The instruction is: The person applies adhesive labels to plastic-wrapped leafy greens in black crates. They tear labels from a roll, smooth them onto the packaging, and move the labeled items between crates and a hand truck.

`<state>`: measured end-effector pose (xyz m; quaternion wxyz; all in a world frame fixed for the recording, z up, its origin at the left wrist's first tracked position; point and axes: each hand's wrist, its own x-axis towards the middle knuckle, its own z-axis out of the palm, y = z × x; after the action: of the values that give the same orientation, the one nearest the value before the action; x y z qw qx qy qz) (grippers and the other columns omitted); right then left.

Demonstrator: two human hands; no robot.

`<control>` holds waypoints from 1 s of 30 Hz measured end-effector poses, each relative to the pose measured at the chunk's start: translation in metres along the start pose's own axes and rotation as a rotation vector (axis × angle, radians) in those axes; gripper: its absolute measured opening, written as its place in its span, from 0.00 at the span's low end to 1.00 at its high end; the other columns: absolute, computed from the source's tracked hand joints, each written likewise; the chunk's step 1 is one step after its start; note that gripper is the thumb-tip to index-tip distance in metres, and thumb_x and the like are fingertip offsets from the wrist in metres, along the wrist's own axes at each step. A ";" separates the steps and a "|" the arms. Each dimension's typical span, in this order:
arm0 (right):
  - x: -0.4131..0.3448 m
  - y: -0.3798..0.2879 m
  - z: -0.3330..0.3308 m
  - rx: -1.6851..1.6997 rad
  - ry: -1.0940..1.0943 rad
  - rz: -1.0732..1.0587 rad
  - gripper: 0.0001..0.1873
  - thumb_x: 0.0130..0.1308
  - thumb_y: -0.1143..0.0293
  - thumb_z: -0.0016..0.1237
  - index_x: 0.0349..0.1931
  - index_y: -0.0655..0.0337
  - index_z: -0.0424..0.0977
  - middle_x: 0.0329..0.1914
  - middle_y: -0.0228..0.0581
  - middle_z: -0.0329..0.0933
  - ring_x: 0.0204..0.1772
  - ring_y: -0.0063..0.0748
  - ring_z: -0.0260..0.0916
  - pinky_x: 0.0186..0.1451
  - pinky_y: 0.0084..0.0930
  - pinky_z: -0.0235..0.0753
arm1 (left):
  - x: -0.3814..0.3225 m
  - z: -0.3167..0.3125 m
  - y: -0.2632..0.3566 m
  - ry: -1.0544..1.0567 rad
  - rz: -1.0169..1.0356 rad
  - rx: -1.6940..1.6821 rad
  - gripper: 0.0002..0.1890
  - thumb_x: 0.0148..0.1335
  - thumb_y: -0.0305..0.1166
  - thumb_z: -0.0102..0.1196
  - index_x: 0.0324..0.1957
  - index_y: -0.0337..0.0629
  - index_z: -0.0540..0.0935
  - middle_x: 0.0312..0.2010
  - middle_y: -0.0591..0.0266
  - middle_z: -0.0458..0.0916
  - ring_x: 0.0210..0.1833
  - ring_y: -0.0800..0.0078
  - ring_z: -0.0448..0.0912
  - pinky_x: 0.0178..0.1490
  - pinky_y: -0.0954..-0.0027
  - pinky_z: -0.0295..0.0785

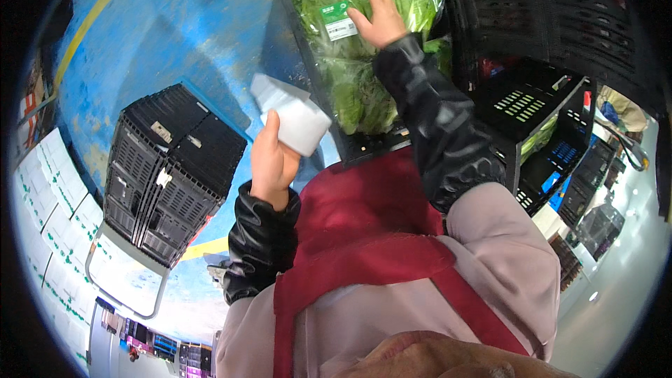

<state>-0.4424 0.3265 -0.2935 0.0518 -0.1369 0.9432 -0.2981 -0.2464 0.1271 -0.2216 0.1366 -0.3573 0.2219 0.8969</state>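
My left hand (275, 160) grips a folded stack of white paper (300, 121), thumb on top, held out over the blue floor. The stack's upper end is loose and angled. My right hand (382, 23) lies with fingers spread on a clear plastic bag of leafy greens (412, 2), and nothing shows in its grasp. A green and white printed label (337, 21) is on that bag, just left of my thumb. Another bag of leafy greens (357, 97) is nearer my body. The bags fill a black plastic crate (321, 81) in front of me.
Left of me stand stacked black crates (173, 168) beside a metal-framed cart (128, 273). White boxes (58, 220) are piled farther left. On the right, black crates (525, 100) with slotted walls rise close to my right arm. Yellow lines (92, 16) cross the blue floor (173, 21).
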 end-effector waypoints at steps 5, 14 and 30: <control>-0.077 -0.066 -0.024 1.087 -1.006 0.048 0.14 0.61 0.69 0.48 0.45 0.67 0.71 0.39 0.37 0.76 0.44 0.22 0.71 0.48 0.20 0.70 | 0.022 0.020 0.023 -0.007 0.106 -0.120 0.27 0.69 0.48 0.29 0.56 0.34 0.65 0.52 0.52 0.72 0.55 0.59 0.70 0.59 0.59 0.62; -0.100 -0.103 -0.021 0.621 -0.329 -0.065 0.11 0.54 0.74 0.53 0.37 0.64 0.72 0.26 0.36 0.70 0.28 0.27 0.69 0.33 0.22 0.70 | 0.002 0.015 -0.004 0.057 0.213 0.392 0.20 0.67 0.41 0.43 0.45 0.30 0.74 0.39 0.59 0.77 0.38 0.76 0.75 0.44 0.73 0.70; -0.056 0.001 -0.062 0.855 0.083 0.328 0.07 0.60 0.73 0.49 0.37 0.64 0.74 0.30 0.33 0.75 0.31 0.21 0.69 0.37 0.18 0.71 | 0.024 -0.010 -0.021 0.324 0.130 0.042 0.21 0.68 0.42 0.37 0.51 0.34 0.69 0.49 0.55 0.73 0.49 0.62 0.74 0.53 0.61 0.68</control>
<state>-0.4004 0.3770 -0.2426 0.1125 0.0598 0.7461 -0.6535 -0.2489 0.1417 -0.2513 0.0481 -0.4794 0.2823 0.8296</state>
